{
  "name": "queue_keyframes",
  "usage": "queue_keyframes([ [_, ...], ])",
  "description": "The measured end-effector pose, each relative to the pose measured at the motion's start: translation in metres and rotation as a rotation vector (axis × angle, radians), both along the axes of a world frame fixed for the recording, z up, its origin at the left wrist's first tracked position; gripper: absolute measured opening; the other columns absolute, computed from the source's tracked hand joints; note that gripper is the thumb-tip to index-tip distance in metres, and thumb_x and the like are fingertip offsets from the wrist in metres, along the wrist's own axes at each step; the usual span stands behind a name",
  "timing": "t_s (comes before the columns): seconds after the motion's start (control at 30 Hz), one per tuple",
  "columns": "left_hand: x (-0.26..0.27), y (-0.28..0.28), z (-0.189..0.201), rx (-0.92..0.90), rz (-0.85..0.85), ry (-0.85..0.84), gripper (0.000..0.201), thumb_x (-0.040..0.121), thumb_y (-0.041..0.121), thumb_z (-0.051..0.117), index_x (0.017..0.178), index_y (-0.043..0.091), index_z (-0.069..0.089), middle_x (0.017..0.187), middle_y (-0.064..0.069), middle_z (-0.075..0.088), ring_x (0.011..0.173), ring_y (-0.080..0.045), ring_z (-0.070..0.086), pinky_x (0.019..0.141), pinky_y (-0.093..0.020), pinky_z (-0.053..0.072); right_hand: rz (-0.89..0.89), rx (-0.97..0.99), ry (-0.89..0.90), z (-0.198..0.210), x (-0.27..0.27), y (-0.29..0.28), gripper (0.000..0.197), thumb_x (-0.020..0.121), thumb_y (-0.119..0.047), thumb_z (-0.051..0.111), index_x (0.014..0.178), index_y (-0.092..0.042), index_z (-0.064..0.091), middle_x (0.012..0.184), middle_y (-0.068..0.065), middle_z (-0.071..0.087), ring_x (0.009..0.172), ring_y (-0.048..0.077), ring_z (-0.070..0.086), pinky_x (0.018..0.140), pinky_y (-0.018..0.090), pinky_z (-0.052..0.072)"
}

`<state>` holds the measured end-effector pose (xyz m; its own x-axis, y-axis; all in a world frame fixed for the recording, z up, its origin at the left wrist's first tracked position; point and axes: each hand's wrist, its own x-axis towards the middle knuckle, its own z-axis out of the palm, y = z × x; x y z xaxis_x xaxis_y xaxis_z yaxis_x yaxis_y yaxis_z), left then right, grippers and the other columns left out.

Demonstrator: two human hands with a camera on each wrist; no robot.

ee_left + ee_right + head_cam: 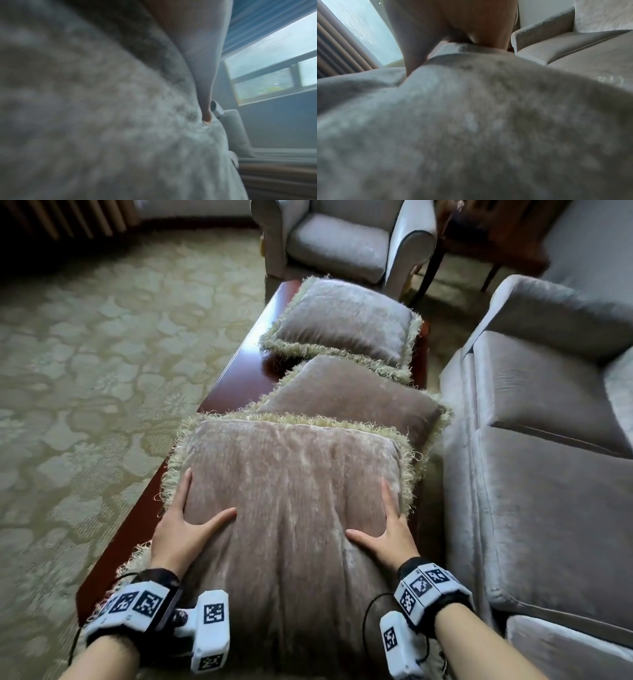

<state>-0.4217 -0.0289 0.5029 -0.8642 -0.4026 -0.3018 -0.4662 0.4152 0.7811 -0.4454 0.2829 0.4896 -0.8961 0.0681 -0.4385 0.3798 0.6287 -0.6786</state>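
A taupe velvet cushion (291,491) with pale fringe stands tilted at the near end of a dark red wooden table (239,371). My left hand (205,498) presses its left side and my right hand (365,506) its right side. On both, the fingers lie straight along the edges and the thumbs spread across the face. Blurred cushion fabric (85,121) fills the left wrist view under my left hand (202,60). The right wrist view shows the same fabric (471,121) below my right hand (447,27). A second cushion (349,395) and a third (346,316) lie behind it on the table.
A grey sofa (548,474) runs close along the table's right side. A grey armchair (342,244) stands past the far end, with a dark side table (486,241) to its right. Patterned green carpet (85,371) spreads out to the left.
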Motion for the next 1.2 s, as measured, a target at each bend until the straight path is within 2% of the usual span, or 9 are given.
queue_keyframes([
  [0.13,-0.022,0.032,0.056,0.017,-0.020,0.154,0.100,0.060,0.045,0.082,0.141,0.049,0.024,0.147,0.010,0.040,0.130,-0.017,0.044,0.110,-0.034,0.032,-0.064,-0.021,0.129,0.046,-0.006,0.032,0.116,0.066,-0.041,0.080,0.137,-0.059,-0.010,0.152,0.011,0.028,0.139,0.027,0.029,0.113,0.035,0.020],
  [0.27,-0.048,0.085,0.106,0.063,-0.083,0.293,0.104,0.057,0.043,0.084,0.141,0.048,0.022,0.146,0.002,0.040,0.127,-0.015,0.045,0.103,-0.024,0.031,-0.155,-0.042,0.306,0.100,-0.009,0.084,0.121,0.066,-0.035,0.083,0.136,-0.059,-0.013,0.159,-0.006,0.010,0.145,0.018,0.016,0.118,0.039,0.017],
  [0.43,-0.084,0.191,0.160,0.108,-0.247,0.411,0.123,0.044,0.055,0.084,0.142,0.046,0.012,0.147,0.003,0.039,0.130,-0.015,0.043,0.110,-0.030,0.032,-0.354,0.013,0.450,0.160,0.002,0.186,0.128,0.063,-0.025,0.086,0.147,-0.040,-0.009,0.158,0.005,0.011,0.144,0.018,0.017,0.117,0.032,0.017],
  [0.6,-0.112,0.338,0.198,0.248,-0.473,0.541,0.119,0.056,0.026,0.087,0.148,0.029,0.011,0.148,0.004,0.033,0.133,-0.007,0.035,0.114,-0.031,0.029,-0.511,0.097,0.523,0.196,0.030,0.318,0.130,0.061,-0.024,0.087,0.146,-0.041,-0.011,0.160,0.002,0.000,0.145,0.016,0.012,0.117,0.035,0.018],
  [0.7,-0.127,0.436,0.205,0.308,-0.629,0.597,0.119,0.059,0.015,0.086,0.149,0.026,0.008,0.149,0.001,0.031,0.134,-0.006,0.031,0.113,-0.030,0.027,-0.612,0.121,0.553,0.211,0.056,0.401,0.132,0.062,-0.026,0.086,0.144,-0.045,-0.015,0.160,0.000,-0.001,0.145,0.015,0.013,0.118,0.039,0.019],
  [0.8,-0.140,0.543,0.205,0.380,-0.845,0.617,0.120,0.059,0.015,0.084,0.147,0.036,0.005,0.153,0.006,0.021,0.141,-0.008,0.023,0.117,-0.038,0.024,-0.771,0.152,0.556,0.220,0.087,0.484,0.129,0.065,-0.019,0.085,0.147,-0.037,-0.012,0.159,0.000,0.006,0.144,0.016,0.019,0.115,0.031,0.019],
  [0.93,-0.148,0.682,0.197,0.262,-1.106,0.672,0.118,0.062,0.004,0.084,0.149,0.024,0.006,0.152,0.003,0.020,0.140,-0.010,0.020,0.116,-0.035,0.022,-0.958,0.205,0.578,0.217,0.129,0.584,0.128,0.065,-0.013,0.084,0.148,-0.035,-0.011,0.158,-0.002,0.008,0.144,0.015,0.016,0.109,0.022,0.016],
  [1.1,-0.150,0.826,0.175,0.100,-1.338,0.673,0.119,0.059,0.002,0.085,0.149,0.018,0.008,0.149,-0.016,0.032,0.136,-0.028,0.031,0.104,-0.021,0.022,-1.185,0.191,0.573,0.189,0.176,0.670,0.126,0.068,-0.005,0.081,0.147,-0.037,-0.011,0.156,0.001,0.017,0.141,0.012,0.021,0.101,0.015,0.017],
  [1.2,-0.141,0.892,0.159,0.056,-1.425,0.654,0.118,0.061,0.002,0.083,0.149,0.024,0.008,0.138,-0.016,0.042,0.127,-0.033,0.043,0.098,-0.030,0.036,-1.273,0.168,0.578,0.157,0.196,0.709,0.124,0.068,0.001,0.079,0.148,-0.035,-0.008,0.145,-0.016,0.015,0.122,-0.004,0.030,0.091,0.000,0.023],
])
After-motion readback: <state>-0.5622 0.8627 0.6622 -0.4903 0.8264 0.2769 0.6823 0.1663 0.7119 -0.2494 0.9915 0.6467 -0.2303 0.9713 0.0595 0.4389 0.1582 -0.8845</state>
